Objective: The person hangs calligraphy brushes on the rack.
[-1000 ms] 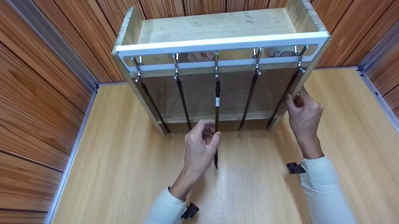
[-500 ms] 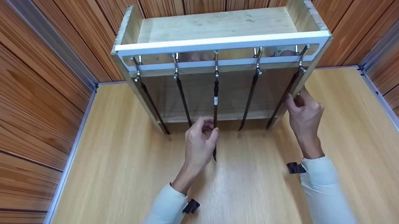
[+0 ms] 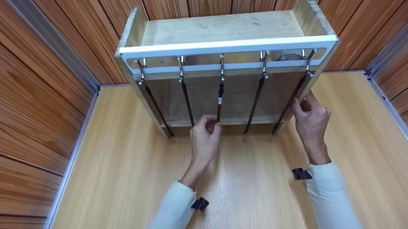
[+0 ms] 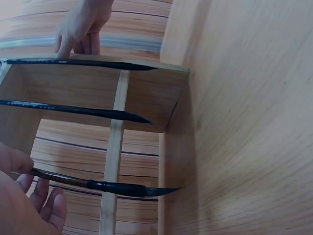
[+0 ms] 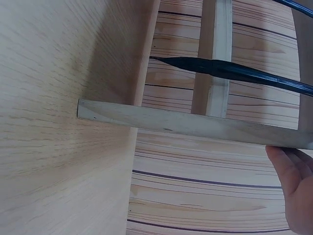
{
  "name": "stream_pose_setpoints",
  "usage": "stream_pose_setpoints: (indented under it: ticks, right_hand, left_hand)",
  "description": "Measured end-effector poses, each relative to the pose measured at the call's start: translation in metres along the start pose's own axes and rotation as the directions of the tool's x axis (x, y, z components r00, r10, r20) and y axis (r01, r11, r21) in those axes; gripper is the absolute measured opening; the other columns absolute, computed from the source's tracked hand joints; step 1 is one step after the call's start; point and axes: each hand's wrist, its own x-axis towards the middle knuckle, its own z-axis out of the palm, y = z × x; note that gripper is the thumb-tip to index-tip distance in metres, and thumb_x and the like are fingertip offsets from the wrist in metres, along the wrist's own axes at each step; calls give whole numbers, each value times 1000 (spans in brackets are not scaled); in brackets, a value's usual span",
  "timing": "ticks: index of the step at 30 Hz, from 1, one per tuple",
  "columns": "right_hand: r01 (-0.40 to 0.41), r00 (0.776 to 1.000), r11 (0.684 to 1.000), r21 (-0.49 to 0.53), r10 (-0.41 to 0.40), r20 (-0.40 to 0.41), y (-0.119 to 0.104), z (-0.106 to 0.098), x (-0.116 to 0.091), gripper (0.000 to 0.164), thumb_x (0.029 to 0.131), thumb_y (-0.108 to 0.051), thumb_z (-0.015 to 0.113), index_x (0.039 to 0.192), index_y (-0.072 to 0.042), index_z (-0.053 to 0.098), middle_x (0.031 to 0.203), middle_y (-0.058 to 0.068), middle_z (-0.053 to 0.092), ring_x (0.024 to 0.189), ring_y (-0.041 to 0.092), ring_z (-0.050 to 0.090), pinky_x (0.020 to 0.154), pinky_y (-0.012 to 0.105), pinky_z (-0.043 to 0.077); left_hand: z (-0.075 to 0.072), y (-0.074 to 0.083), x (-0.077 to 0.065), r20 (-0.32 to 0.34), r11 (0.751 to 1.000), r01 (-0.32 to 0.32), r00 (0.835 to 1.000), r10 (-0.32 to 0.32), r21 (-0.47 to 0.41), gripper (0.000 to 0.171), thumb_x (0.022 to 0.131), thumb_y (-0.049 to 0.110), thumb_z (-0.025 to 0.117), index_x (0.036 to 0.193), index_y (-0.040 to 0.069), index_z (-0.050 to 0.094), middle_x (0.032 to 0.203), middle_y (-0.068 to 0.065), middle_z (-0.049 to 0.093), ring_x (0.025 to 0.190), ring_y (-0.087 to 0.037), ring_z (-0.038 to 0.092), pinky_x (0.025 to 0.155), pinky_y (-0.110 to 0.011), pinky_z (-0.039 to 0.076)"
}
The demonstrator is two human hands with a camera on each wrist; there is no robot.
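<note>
My left hand (image 3: 205, 137) pinches a dark calligraphy brush (image 3: 219, 101) by its handle between thumb and fingers, below the middle hook. Its bristle tip (image 4: 164, 191) points down in the left wrist view; in the head view the lower part is hidden by the hand. The brush's upper end overlaps the tip of the middle hook (image 3: 222, 68). My right hand (image 3: 311, 124) holds the right side panel of the wooden rack (image 3: 220, 26), with its fingertips against the panel's outer face (image 5: 195, 122).
Two brushes hang on the hooks to the left, including a far-left brush (image 3: 158, 110), and two on the right, including a far-right brush (image 3: 289, 106). A white hook rail (image 3: 228, 47) spans the rack's front. Wood-plank walls (image 3: 25, 103) enclose the light wood table (image 3: 124, 188).
My left hand has moved forward toward the rack with the brush, whose lower end has swung closer to the rack. The right hand has stayed at the side panel.
</note>
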Motion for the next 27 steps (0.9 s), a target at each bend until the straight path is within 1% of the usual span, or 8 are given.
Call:
stream_pose_setpoints:
  ticks: [2, 5, 10, 14, 18, 22, 24, 27]
  right_hand:
    - [-17, 1000, 1000, 0, 17, 4, 0, -1, -1, 32, 96, -8, 63, 128, -8, 69, 105, 10, 74, 81, -12, 62, 68, 9, 48]
    - [-25, 1000, 1000, 5, 25, 4, 0, -1, -1, 33, 96, -8, 63, 128, -9, 69, 103, 10, 74, 80, -10, 63, 68, 9, 48]
    - [19, 1000, 1000, -6, -19, -19, 1, 1, 0, 27, 94, -6, 64, 120, -5, 72, 93, 14, 75, 70, -8, 59, 60, 8, 44]
    - [13, 1000, 1000, -13, -13, -19, 0, 0, 0, 29, 94, -6, 63, 122, -4, 72, 97, 13, 75, 74, -11, 60, 63, 8, 46]
    - [-11, 1000, 1000, -3, 11, -14, -1, -1, 1, 32, 95, -7, 63, 126, -7, 70, 103, 11, 74, 79, -13, 61, 68, 9, 48]
    - [-23, 1000, 1000, -7, 23, -10, -2, -1, 0, 33, 96, -8, 63, 129, -10, 69, 105, 9, 74, 83, -11, 62, 71, 9, 49]
    - [-27, 1000, 999, -23, 27, -8, -2, 0, -1, 34, 97, -9, 62, 130, -10, 68, 106, 8, 74, 84, -5, 65, 72, 10, 49]
    - [-31, 1000, 999, -41, 30, -8, -2, -1, -2, 33, 97, -9, 62, 129, -9, 68, 105, 9, 74, 86, 11, 70, 72, 9, 49]
  left_hand:
    - [1, -1, 2, 15, 1000, 23, 1000, -22, -14, 13, 93, 0, 63, 105, -2, 66, 94, -8, 67, 85, -19, 65, 76, -30, 55]
    - [3, -3, 5, 17, 999, 41, 999, -40, -18, 12, 94, 1, 63, 105, -2, 66, 92, -7, 67, 82, -20, 65, 73, -31, 55]
    - [7, -5, 10, -27, 1000, 29, 999, -29, 3, 11, 91, 0, 64, 101, -2, 67, 90, -8, 67, 81, -19, 65, 75, -37, 56]
    - [6, -4, 10, -20, 999, 41, 999, -41, 13, 13, 91, 2, 63, 103, -1, 67, 93, -7, 67, 83, -18, 65, 76, -35, 56]
    - [2, -5, 8, 53, 995, 101, 993, -102, 26, 21, 93, 7, 63, 111, -2, 64, 97, -6, 67, 86, -20, 65, 77, -32, 54]
    - [-6, -9, 0, 147, 984, 163, 974, -172, 71, 28, 94, 12, 64, 119, 0, 63, 104, -5, 66, 93, -20, 63, 81, -32, 53]
    - [-13, -10, -8, 204, 982, 168, 962, -183, 91, 29, 95, 13, 65, 121, 1, 62, 108, -7, 65, 97, -21, 63, 85, -35, 52]
    - [-26, -10, -23, 287, 979, 158, 939, -189, 128, 29, 96, 15, 66, 122, 3, 63, 113, -8, 63, 102, -22, 61, 88, -38, 52]
